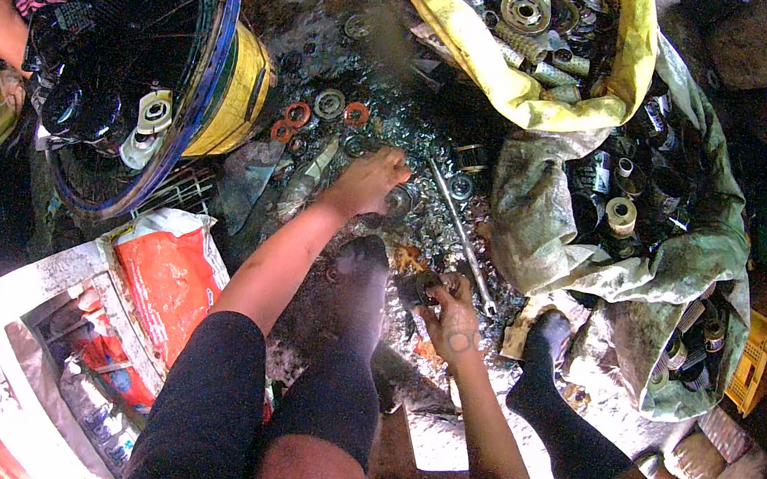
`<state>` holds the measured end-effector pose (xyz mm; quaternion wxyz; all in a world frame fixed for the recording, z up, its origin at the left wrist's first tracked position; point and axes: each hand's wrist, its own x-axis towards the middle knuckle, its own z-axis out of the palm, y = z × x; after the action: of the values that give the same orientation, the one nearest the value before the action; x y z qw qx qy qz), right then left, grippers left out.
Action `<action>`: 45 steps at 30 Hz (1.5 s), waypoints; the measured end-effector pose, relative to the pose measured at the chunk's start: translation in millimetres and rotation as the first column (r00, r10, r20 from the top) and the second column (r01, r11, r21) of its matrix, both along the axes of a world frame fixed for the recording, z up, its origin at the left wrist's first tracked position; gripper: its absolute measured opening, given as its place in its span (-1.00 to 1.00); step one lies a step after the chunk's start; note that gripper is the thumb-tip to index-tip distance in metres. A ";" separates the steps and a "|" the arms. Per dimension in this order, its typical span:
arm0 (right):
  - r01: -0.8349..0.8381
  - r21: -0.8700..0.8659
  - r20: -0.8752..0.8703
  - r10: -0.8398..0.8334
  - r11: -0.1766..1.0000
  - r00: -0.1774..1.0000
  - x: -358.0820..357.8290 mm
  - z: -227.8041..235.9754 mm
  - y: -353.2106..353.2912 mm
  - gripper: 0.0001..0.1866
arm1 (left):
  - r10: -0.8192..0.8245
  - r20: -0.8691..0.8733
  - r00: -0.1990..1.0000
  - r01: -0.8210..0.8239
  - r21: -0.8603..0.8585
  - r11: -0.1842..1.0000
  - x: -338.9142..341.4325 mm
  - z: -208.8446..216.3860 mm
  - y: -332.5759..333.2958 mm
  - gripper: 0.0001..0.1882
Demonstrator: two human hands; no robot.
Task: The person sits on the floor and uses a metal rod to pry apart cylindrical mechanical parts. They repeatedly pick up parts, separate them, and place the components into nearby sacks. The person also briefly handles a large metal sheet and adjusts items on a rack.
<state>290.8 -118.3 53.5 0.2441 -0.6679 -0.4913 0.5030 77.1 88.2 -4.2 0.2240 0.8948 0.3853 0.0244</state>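
Note:
My left hand is closed low over the littered ground, its fingers curled; whatever they hold is hidden. Just below it lies a round metal disc. My right hand, nearer to me, grips a dark, rounded metal part between thumb and fingers. A long metal rod slants across the ground between that hand and the sacks. Past my left hand lie an orange ring, a second orange ring and a grey metal ring. A dark ring rests by the rod's far end.
A yellow sack at the far side holds perforated metal tubes and discs. Right of it, a dirty pale sack holds dark canisters. At left, a blue-rimmed wheel leans by a yellow container, near another person's arm. A yellow crate stands right.

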 end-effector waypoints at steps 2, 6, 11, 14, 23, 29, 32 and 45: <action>-0.257 0.104 0.359 0.205 0.961 0.911 8.6 6.5 -12.1 -0.55 | 0.035 -0.062 0.997 -0.039 -0.074 0.996 4.7 4.9 0.7 -0.30; -0.151 -0.045 0.274 0.158 0.988 0.949 6.6 9.6 -18.9 -0.62 | -0.092 -0.178 0.980 0.098 0.024 0.995 8.6 -0.2 9.2 -0.39; 0.105 -0.141 -0.034 -0.111 0.984 0.993 16.9 7.7 -23.5 -0.56 | -0.214 -0.207 0.955 0.184 -0.155 0.971 24.6 9.6 5.2 -0.47; -0.098 -0.057 0.158 0.106 0.994 0.982 14.1 28.7 -15.2 -0.58 | -0.227 -0.181 0.957 0.213 -0.095 0.972 1.9 -16.9 -5.2 -0.60; -0.398 -0.125 0.368 0.415 0.909 0.832 39.4 34.5 -26.1 -0.64 | -0.234 -0.205 0.950 0.168 -0.296 0.940 66.8 143.6 21.5 -0.59; -0.426 0.132 0.325 0.367 0.895 0.872 47.9 72.2 -23.9 -0.64 | 0.120 0.322 0.939 -0.185 0.178 0.966 49.1 295.0 56.8 -0.34; -0.350 0.291 0.325 0.253 0.890 0.911 52.0 134.3 -14.7 -0.63 | -0.046 0.270 0.962 -0.014 0.216 0.976 47.3 358.0 25.0 -0.67; -0.542 0.586 0.556 0.188 0.602 0.810 111.2 348.8 -111.1 -0.65 | -0.484 0.039 0.874 0.484 -0.008 0.875 120.7 459.1 -201.9 -0.63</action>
<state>402.1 -229.4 402.3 0.2575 -0.4921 -0.8191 0.1434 197.7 -113.7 454.9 0.2376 0.9602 0.1455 -0.0196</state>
